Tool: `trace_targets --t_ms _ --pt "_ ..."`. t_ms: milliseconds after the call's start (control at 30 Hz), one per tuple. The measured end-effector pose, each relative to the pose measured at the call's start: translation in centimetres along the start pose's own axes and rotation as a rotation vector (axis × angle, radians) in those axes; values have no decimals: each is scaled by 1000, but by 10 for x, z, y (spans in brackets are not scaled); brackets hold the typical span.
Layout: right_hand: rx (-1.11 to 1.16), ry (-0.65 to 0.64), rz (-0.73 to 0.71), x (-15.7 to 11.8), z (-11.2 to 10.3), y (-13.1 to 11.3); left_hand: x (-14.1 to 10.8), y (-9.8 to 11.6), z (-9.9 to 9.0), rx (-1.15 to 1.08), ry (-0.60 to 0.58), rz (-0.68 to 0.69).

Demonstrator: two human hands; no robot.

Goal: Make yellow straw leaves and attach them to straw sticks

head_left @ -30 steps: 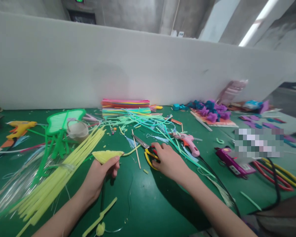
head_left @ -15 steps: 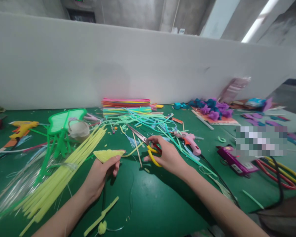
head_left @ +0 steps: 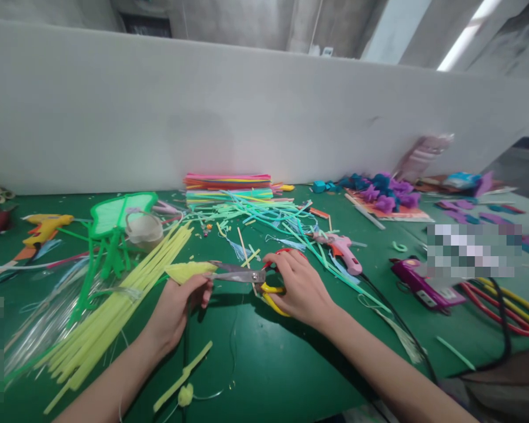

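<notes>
My left hand [head_left: 178, 308] pinches a flat yellow leaf-shaped piece [head_left: 187, 271], which looks made of fuzzy pipe cleaners laid side by side. My right hand [head_left: 302, 288] is closed on the handles of a pair of scissors [head_left: 255, 276], one loop red and one yellow. Their blades point left, parted, with the tips at the piece's right end beside my left fingertips. A thin yellow strip [head_left: 250, 258] shows just above the blades; whether it joins the piece cannot be made out. Left of my left hand lies a bundle of yellow pipe cleaners [head_left: 114, 311].
Loose turquoise pipe cleaners [head_left: 264, 211] are strewn mid-table before a stacked multicoloured bundle [head_left: 227, 182]. A pink glue gun [head_left: 344, 252] with a black cord lies right, a yellow glue gun [head_left: 48, 226] left. A green winged form [head_left: 123, 214] and purple flowers [head_left: 385, 194] stand farther back.
The scissors have swung from pointing up and left to pointing left, and their blades have opened at the yellow piece's end. My left hand stays nearly in place.
</notes>
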State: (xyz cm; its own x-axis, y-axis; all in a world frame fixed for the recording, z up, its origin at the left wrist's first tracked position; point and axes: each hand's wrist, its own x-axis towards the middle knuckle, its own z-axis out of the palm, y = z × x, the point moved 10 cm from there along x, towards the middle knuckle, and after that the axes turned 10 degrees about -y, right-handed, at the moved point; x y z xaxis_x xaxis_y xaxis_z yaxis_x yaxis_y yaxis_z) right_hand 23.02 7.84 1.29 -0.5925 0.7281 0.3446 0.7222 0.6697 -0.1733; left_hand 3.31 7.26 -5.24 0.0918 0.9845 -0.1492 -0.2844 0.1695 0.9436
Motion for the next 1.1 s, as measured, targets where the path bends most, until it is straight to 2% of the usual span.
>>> trace_targets --t_ms 167,467,633,900,1100 --pt "8 -17 54 5 3 2 -1 -1 3 -14 -17 -30" --pt "-96 17 120 1 6 3 0 4 4 -26 -31 5" --pt "-225 64 51 -2 3 -7 -1 3 4 -15 -18 -11" --pt "-357 -46 24 -2 12 -8 2 0 2 -19 -15 -28" --pt "-374 -105 -57 8 20 -8 3 -6 -2 -37 -11 -69"
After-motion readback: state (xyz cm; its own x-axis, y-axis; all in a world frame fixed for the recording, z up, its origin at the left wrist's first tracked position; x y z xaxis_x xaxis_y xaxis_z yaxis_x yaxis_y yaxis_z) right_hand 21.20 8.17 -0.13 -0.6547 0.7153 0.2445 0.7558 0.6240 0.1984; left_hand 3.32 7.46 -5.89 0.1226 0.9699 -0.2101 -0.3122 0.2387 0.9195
